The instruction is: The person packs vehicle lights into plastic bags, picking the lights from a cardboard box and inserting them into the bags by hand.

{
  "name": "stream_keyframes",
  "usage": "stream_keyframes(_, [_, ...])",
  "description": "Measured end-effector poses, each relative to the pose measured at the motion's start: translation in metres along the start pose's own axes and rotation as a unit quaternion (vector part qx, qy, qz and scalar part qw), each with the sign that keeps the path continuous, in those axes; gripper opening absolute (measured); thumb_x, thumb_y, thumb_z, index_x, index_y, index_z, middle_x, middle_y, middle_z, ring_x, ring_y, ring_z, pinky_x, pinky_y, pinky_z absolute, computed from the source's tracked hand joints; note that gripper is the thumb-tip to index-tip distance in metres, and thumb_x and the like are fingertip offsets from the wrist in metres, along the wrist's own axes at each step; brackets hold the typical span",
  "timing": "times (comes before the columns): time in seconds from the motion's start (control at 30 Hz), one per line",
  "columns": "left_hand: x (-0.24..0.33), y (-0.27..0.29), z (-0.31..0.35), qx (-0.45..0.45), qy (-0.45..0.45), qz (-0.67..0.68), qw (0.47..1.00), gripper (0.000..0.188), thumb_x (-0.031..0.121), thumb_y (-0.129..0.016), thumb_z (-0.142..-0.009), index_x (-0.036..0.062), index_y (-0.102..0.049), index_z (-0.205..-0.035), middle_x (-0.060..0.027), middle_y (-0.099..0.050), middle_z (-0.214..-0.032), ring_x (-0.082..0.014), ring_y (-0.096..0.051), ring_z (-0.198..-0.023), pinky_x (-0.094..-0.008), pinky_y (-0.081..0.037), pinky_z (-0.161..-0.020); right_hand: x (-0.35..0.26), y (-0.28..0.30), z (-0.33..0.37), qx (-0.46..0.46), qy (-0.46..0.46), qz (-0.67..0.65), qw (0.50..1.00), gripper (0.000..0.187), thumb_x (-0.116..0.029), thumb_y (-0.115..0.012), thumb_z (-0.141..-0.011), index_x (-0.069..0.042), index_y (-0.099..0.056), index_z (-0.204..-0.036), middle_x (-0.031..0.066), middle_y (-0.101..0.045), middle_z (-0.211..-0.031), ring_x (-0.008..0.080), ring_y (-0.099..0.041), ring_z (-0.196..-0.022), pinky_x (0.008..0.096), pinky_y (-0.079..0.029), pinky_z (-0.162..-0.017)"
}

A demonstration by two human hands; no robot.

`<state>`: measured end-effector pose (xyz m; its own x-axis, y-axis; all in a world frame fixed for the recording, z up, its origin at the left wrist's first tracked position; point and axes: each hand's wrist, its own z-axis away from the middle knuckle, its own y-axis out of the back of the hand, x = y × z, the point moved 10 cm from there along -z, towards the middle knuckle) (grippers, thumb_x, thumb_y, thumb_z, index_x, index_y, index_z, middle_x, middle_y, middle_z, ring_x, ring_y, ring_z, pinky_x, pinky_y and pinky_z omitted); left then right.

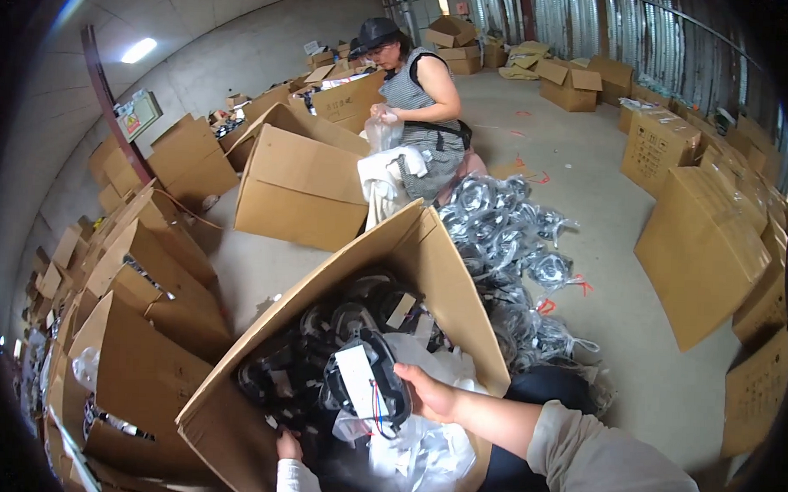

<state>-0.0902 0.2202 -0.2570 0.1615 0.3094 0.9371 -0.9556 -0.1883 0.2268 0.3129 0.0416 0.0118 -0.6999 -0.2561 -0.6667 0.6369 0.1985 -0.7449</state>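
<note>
My right hand (428, 395) grips the side of a black plastic device (394, 380) with rounded edges, a white label and thin red and blue wires, held above an open cardboard box (466, 305). Inside the box are several similar black devices (352, 318) and crumpled clear plastic bags (430, 460). My left hand (290, 448) reaches low into the near left part of the box, beside the dark devices. Its fingers are mostly hidden, so what it touches cannot be made out.
Bagged grey parts (490, 223) are heaped on the floor right of my box. Another person (429, 100) handles a clear bag beside a second open carton (300, 191). Cartons line the left side (147, 359) and the right side (706, 248).
</note>
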Motion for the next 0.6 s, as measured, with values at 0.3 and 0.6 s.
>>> stream_keyframes(0.3, [0.340,-0.028,0.317,-0.163,-0.212,0.137,0.954,0.053,0.044,-0.032,-0.103,0.0040,-0.056,-0.078,0.0014,-0.038,-0.048,-0.0077,-0.030,-0.042,-0.0250,-0.024,-0.042,0.029,0.017,0.013,0.056,-0.052,0.022,0.997,0.059,-0.058,-0.036,-0.095,-0.012,-0.055,-0.125,0.0058,-0.065,-0.112,0.0165,-0.063,-0.099,0.0339,-0.049,-0.087])
stream_keyframes(0.6, [0.449,-0.041,0.542,-0.546,-0.437,0.333,0.632,0.058,0.048,-0.029,-0.101,0.0081,-0.060,-0.073,-0.0022,-0.045,-0.046,-0.0150,-0.035,-0.033,-0.0302,-0.023,-0.032,0.167,-0.059,0.058,-0.043,-0.291,-0.143,0.945,0.063,-0.058,-0.033,-0.094,-0.014,-0.048,-0.136,0.0087,-0.059,-0.127,0.0254,-0.056,-0.114,0.0425,-0.043,-0.098])
